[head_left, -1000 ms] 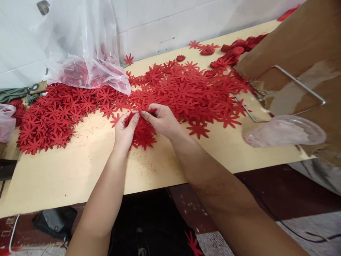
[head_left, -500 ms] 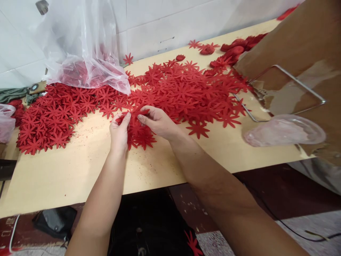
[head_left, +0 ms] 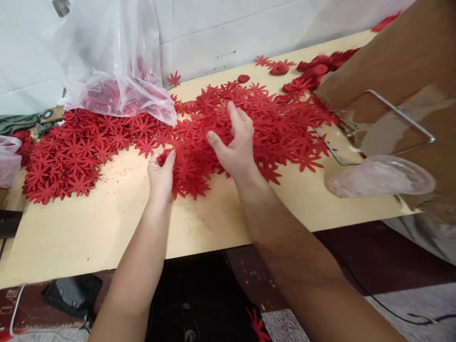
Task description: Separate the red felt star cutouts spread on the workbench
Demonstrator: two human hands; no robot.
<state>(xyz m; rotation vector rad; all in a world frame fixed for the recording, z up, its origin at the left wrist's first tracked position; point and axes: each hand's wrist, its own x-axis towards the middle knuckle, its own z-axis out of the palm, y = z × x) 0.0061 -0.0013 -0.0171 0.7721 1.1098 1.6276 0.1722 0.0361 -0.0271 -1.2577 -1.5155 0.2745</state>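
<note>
Flat red flower cut-outs (head_left: 270, 118) cover the far half of a light wooden table (head_left: 107, 223) in a wide layer. My left hand (head_left: 161, 175) pinches a small stack of these red flowers (head_left: 185, 178) near the table's middle. My right hand (head_left: 237, 142) lies farther out over the pile, its fingers spread apart and its fingertips touching loose flowers. It holds nothing.
A clear plastic bag (head_left: 114, 61) with more red pieces stands at the back left against a white wall. A brown box with a wire handle (head_left: 384, 123) and a clear plastic piece (head_left: 381, 176) are at the right. More flowers (head_left: 67, 156) lie at the left.
My right hand has let go of the stack and moved up and right onto the pile, its fingers spreading. My left hand has stayed on the stack.
</note>
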